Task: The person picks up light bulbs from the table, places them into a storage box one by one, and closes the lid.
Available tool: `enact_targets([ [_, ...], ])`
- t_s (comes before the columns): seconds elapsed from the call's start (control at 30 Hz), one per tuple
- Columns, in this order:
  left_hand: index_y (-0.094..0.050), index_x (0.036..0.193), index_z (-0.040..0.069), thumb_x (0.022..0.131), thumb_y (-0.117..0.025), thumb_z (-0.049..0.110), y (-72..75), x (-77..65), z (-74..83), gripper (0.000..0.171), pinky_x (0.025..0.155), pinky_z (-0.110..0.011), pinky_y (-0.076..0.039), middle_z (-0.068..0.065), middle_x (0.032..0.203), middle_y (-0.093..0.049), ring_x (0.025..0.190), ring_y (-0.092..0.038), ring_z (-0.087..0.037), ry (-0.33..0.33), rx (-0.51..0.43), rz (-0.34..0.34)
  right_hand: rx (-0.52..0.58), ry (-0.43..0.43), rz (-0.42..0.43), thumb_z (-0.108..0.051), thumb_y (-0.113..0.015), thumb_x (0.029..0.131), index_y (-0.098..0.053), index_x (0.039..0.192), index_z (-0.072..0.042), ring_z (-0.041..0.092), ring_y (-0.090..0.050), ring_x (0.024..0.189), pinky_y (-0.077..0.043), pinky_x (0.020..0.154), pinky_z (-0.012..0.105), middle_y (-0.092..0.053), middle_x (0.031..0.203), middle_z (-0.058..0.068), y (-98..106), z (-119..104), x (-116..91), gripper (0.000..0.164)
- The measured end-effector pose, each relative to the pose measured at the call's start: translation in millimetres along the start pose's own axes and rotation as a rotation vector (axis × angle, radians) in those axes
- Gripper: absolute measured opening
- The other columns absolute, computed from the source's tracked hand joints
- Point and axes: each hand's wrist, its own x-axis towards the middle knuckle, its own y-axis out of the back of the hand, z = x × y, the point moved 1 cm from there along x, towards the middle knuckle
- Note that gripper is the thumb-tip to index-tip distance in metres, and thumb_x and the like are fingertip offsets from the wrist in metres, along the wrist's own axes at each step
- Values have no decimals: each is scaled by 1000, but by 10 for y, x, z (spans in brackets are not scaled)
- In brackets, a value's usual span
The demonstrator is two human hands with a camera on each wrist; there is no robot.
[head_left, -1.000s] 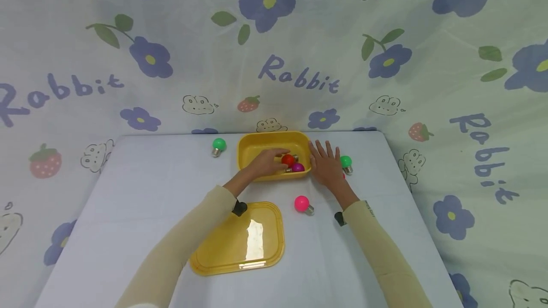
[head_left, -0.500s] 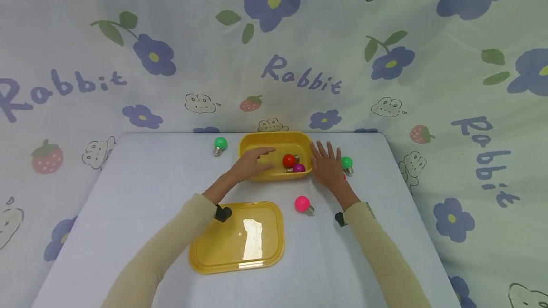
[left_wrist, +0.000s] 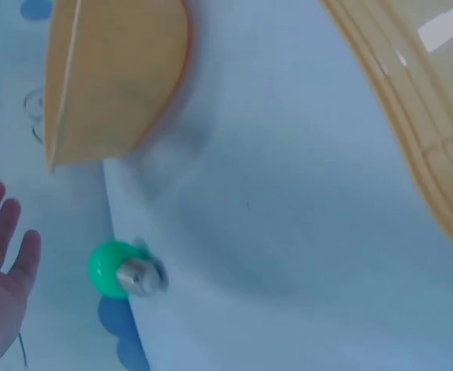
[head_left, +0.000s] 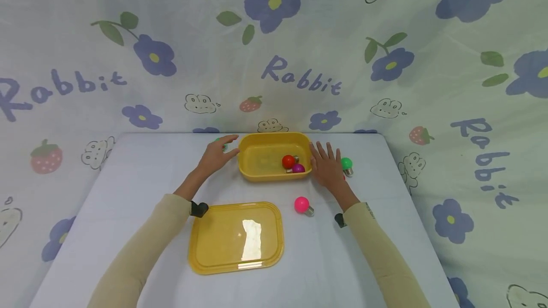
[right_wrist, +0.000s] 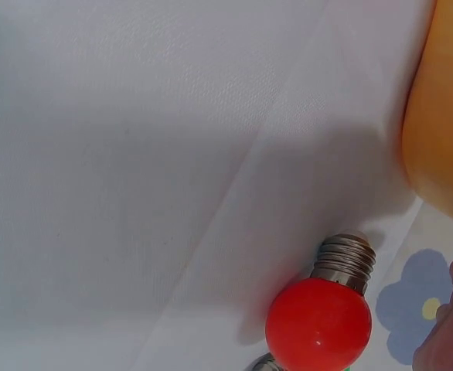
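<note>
Worktop (head_left: 141, 179): green bulb (left_wrist: 107, 268) sits by far edge, left of yellow box (head_left: 274, 178). Left hand (head_left: 213, 156) near bulb, fingers parted, empty; right hand (head_left: 328, 170) at box, fingers straight. Nudge could roll bulb off.

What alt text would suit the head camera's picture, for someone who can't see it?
A person's left hand and right hand flank a yellow bin holding a red bulb and a purple bulb on a white table. The left hand partly hides a green bulb; nearer the viewer lie a pink bulb and a flat yellow tray.
</note>
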Motion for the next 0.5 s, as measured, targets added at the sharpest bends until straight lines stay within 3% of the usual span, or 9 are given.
enact_targets([
  [0.23,-51,142,-2,96,-67,14,145,23,-241,51,108,-51,-40,-21,143,-52,133,-47,-37,93,-26,108,2,4,18,-34,-26,109,-15,162,-19,38,-3,151,4,117,59,-16,165,10,28,-3,-23,56],
  [0.5,-48,145,1,97,-68,18,155,35,-443,55,110,-54,-36,-22,147,-47,136,-41,-40,186,2,104,21,4,22,-35,-27,109,-15,162,-20,36,-2,151,4,118,58,-16,165,9,18,-5,-18,56],
])
